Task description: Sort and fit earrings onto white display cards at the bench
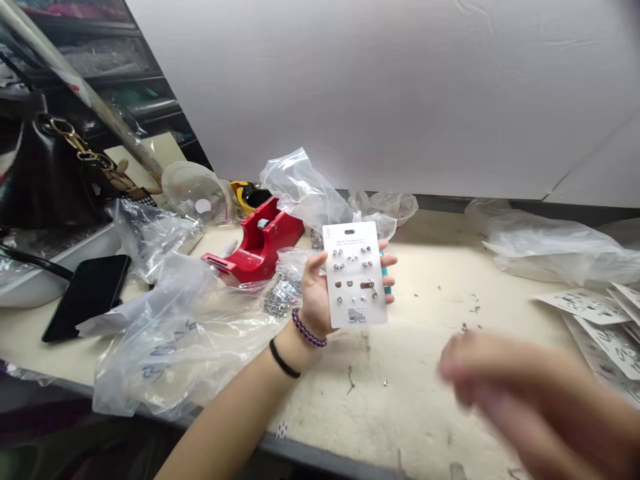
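Observation:
My left hand (316,293) is raised above the bench and shut on a white card of stud earrings (355,273), with several pairs mounted on it. A small teal object (385,283) shows behind the card's right edge. My right hand (520,393) hovers over the cream bench top (400,400) at the lower right, too blurred to show its fingers. Small metal bits (470,307) lie scattered on the bench beyond it. A purple beaded bracelet (309,328) and a black band (284,358) circle my left wrist.
Crumpled clear plastic bags (165,333) lie left of my hand, near a red tape dispenser (255,243) and a heap of metal pieces (283,297). A black phone (85,297) and black handbag (45,173) are at the left. Printed white cards (600,327) lie at the right.

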### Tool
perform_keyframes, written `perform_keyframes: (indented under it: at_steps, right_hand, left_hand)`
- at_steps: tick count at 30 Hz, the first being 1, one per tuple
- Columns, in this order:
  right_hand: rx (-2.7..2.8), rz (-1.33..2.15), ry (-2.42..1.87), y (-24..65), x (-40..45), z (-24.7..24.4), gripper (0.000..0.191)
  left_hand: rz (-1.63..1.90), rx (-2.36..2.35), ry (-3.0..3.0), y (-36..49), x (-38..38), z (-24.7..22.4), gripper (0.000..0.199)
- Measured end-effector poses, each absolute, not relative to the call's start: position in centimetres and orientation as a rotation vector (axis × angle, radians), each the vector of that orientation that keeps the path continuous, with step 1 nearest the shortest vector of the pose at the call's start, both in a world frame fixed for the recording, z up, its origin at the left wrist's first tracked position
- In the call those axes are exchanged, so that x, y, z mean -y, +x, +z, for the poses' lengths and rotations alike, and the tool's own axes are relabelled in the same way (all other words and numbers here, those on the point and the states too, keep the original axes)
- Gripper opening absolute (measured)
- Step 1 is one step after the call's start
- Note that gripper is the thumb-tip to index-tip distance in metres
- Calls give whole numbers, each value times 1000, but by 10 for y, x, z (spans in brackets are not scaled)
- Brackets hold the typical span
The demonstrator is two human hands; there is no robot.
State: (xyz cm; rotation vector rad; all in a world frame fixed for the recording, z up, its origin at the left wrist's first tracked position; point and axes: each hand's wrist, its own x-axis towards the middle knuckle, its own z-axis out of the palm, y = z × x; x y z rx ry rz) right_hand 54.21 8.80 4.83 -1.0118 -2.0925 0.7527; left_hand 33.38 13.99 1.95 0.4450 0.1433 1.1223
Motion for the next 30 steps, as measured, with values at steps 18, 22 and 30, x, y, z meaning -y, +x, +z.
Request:
perform_keyframes:
  at_steps: [18,22,30]
  right_hand:
    - [2133,926,-1494,491,-186,3,32]
    - [1898,1181,-1445,487,-185,-3,30]
    - [1742,1237,-1318,481,-174,-8,23]
  left_hand:
    - [1263,-480,370,309,-161,10,53]
    - [1270,-500,367,309,-160,11,53]
    - [1275,-501,357,310,-161,8,54]
